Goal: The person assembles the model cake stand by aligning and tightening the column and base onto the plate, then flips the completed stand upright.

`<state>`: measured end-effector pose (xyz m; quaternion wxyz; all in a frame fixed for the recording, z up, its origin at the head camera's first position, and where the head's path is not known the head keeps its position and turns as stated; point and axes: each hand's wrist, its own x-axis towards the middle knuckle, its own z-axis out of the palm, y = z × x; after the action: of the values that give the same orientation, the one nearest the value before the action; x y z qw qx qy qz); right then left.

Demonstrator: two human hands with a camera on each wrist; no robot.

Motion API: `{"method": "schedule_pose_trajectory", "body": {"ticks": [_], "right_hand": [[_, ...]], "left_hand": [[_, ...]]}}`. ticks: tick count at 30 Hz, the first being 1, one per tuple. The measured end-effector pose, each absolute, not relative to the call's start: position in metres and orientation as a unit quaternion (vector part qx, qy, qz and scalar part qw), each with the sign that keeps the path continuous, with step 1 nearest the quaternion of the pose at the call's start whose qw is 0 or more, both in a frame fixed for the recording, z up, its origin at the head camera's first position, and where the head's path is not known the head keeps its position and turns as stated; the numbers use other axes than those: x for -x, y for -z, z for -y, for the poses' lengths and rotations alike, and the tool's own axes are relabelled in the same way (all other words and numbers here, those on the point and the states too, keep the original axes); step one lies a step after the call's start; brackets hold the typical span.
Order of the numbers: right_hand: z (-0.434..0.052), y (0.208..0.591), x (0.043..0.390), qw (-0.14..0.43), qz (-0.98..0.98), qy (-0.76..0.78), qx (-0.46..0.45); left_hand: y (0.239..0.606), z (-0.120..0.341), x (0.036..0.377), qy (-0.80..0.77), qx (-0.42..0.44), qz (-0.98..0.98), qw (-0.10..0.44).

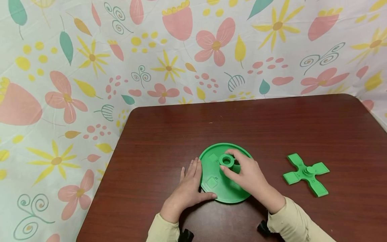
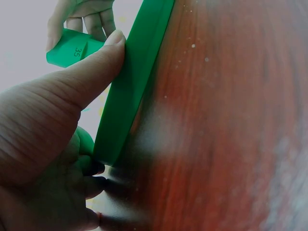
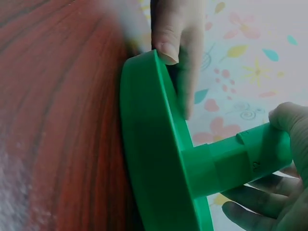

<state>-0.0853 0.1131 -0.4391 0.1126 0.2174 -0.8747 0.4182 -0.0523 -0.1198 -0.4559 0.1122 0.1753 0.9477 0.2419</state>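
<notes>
A round green disc (image 1: 222, 193) lies flat on the dark wooden table (image 1: 272, 127). A short green cylinder (image 1: 226, 160) stands upright at its centre. My right hand (image 1: 232, 165) pinches that cylinder from the right, thumb and fingers curled round it; the right wrist view shows the cylinder (image 3: 240, 159) standing on the disc (image 3: 149, 159). My left hand (image 1: 196, 181) lies against the disc's left edge with its fingers straight on the table. In the left wrist view its thumb (image 2: 91, 67) presses on the rim (image 2: 130, 91).
A green cross-shaped piece (image 1: 306, 173) with a small hub lies on the table to the right of the disc. A flower-patterned cloth (image 1: 90, 84) hangs behind and to the left of the table. The table's left edge runs close to my left hand.
</notes>
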Motion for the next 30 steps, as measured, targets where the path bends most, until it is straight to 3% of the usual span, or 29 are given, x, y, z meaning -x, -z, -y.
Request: {"method": "schedule_pose_trajectory", "body": {"ticks": [6, 17, 23, 30], "right_hand": [[-0.115, 0.436, 0.085, 0.094, 0.875, -0.418, -0.224], [-0.130, 0.438, 0.104, -0.037, 0.771, -0.538, -0.338], [-0.132, 0.436, 0.104, -0.044, 0.784, -0.525, -0.328], [-0.127, 0.440, 0.099, -0.015, 0.811, -0.505, -0.295]], "left_hand": [[0.456, 0.119, 0.052, -0.242, -0.177, -0.947, 0.111], [0.457, 0.119, 0.052, -0.247, -0.176, -0.946, 0.114], [0.457, 0.119, 0.052, -0.247, -0.177, -0.946, 0.113], [0.457, 0.119, 0.052, -0.249, -0.174, -0.946, 0.114]]}}
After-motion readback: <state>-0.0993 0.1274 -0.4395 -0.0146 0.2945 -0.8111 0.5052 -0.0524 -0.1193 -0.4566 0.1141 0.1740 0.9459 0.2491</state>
